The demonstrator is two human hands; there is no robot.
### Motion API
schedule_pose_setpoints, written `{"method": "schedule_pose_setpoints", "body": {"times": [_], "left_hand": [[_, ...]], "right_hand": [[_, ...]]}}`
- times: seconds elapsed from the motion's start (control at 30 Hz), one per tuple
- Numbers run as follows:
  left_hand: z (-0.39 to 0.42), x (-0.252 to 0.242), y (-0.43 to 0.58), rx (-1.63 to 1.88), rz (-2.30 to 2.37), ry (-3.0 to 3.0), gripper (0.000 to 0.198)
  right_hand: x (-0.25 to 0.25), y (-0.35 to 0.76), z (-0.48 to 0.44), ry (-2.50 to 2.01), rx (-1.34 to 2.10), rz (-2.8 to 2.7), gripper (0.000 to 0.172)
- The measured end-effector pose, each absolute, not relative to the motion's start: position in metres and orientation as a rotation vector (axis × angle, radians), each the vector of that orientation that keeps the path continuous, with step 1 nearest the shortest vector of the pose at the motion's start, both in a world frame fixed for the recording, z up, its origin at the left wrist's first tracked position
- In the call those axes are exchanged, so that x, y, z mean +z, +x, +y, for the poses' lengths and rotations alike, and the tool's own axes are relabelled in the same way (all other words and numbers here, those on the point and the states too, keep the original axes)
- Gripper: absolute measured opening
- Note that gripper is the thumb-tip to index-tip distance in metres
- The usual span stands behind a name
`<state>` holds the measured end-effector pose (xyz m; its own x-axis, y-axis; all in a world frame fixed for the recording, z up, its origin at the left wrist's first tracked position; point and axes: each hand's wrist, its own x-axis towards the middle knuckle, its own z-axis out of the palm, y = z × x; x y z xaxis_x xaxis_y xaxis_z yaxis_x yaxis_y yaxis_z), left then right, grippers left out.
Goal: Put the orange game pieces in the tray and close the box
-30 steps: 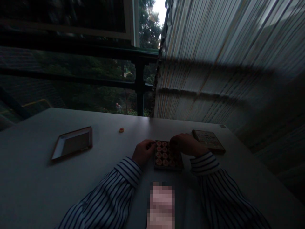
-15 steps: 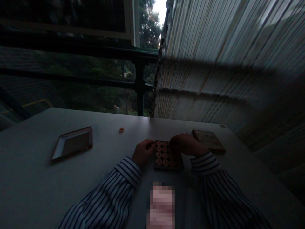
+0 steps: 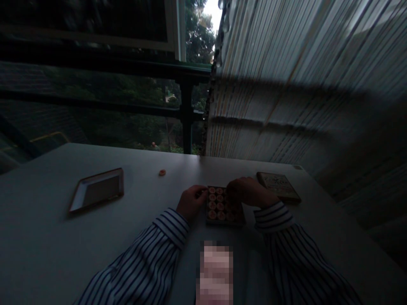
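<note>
A small dark box (image 3: 219, 223) on the table holds rows of round Chinese chess pieces (image 3: 220, 206) with carved red marks. At its far left corner is my left hand (image 3: 191, 202), thumb and fingers closed on the box's edge. My right hand (image 3: 251, 191) reaches over the box's far right part with its fingers bent down among the pieces. Whatever those fingertips hold is hidden, and so are the pieces beneath. One loose chess piece (image 3: 162, 173) lies on the table beyond my left hand.
An open shallow box lid or tray (image 3: 121, 182) with a pale inside rests at the left of the white table (image 3: 143, 254). Behind my right hand lies a flat decorated box (image 3: 280, 187). A dark railing (image 3: 187, 114) and a striped curtain (image 3: 270, 97) border the table's far side.
</note>
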<state>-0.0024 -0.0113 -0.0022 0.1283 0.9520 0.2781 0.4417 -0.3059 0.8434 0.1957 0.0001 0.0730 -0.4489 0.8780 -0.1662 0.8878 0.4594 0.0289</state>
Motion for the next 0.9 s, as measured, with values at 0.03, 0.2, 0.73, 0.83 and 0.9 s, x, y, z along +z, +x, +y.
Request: {"method": "schedule_pose_setpoints", "body": {"times": [0.03,0.2,0.73,0.83,0.9], "left_hand": [[-0.0113,-0.0018,-0.0023,1.127,1.344,1.830,0.022],[-0.0107,-0.0026,-0.0024,1.138,1.332,1.846,0.022],[-0.0103,-0.0035,-0.0019,1.124,1.353,1.824,0.022],[-0.0100,-0.0040,-0.0020,1.129,1.338,1.832,0.022],[-0.0095,-0.0053,-0.0023,1.136,1.330,1.837,0.023]], "right_hand": [[0.0727,0.1956,0.0003,1.551,-0.086,2.545,0.027],[0.0710,0.1961,0.0017,1.541,-0.075,2.542,0.028],[0.0697,0.1974,0.0020,1.559,-0.113,2.580,0.026],[0.0696,0.1973,0.0019,1.559,-0.116,2.578,0.026],[0.0698,0.1973,0.0016,1.560,-0.105,2.583,0.025]]}}
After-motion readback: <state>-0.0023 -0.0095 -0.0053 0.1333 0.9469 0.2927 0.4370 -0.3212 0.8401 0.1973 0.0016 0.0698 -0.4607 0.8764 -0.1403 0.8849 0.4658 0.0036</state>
